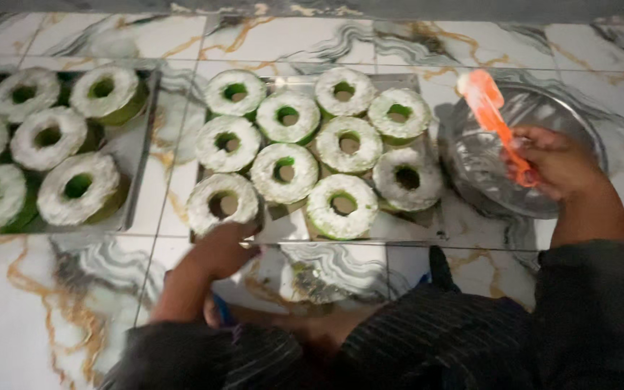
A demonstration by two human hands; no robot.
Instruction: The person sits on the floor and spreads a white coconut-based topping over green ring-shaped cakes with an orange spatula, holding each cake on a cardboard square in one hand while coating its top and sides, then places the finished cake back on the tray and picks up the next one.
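Your right hand (554, 162) has its grip closed around the handle of an orange spatula (496, 119), whose blade rises over the far left rim of a round metal bowl (579, 123) sitting on the marbled floor (52, 303) at the right. Your left hand (222, 249) rests at the near left corner of the middle tray (413, 230), fingers curled against the nearest ring cake (223, 204) — whether they pinch the cake or the tray edge, I cannot tell. Judging by how things lie, the coating work looks nearly finished: all nine green ring cakes on this tray already wear a white crumbly topping, and so do the cakes on the second tray (135, 155) at the left, which runs out of view. The cake under your left hand looks the palest, and its centre shows dark rather than green, so it may want one more look. The bowl seems almost scraped clean, though blur hides any remnant — little is left to spread, as far as I can judge. No bare cake shows anywhere in view.
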